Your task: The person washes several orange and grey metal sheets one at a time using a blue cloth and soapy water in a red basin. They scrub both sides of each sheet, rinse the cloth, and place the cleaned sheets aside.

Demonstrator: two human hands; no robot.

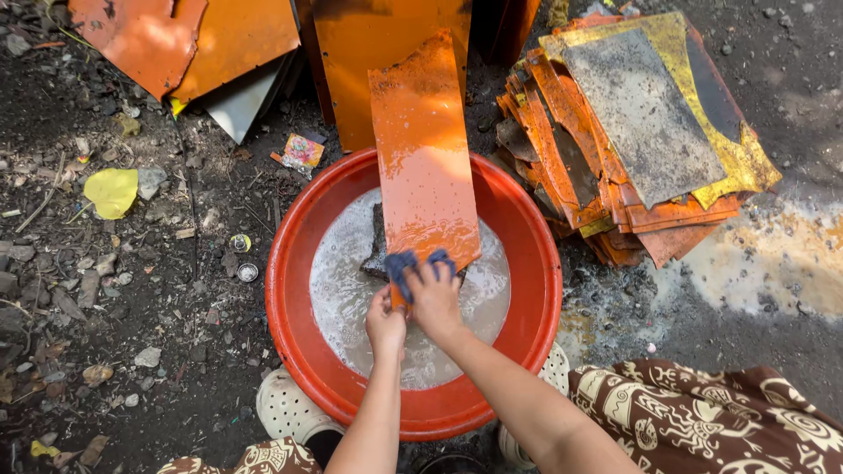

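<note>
Right hand is pressing a blue cloth onto a wet orange metal sheet's near end, left hand clasping its edge; the sheet is slanting lengthwise away over a red plastic basin of soapy water

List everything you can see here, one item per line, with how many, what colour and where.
basin: one, red, centre, holding soapy water
orange sheet: one, wet, leaning on the basin's far rim
blue cloth: one, on the sheet's lower end
stacked sheets: many, orange, yellow and grey, upper right
leaning sheets: several, orange, top left
yellow leaf: one, on the ground, left
white clogs: two, beside the basin's near rim
left hand: one, at the sheet's lower edge
right hand: one, on the cloth
</note>
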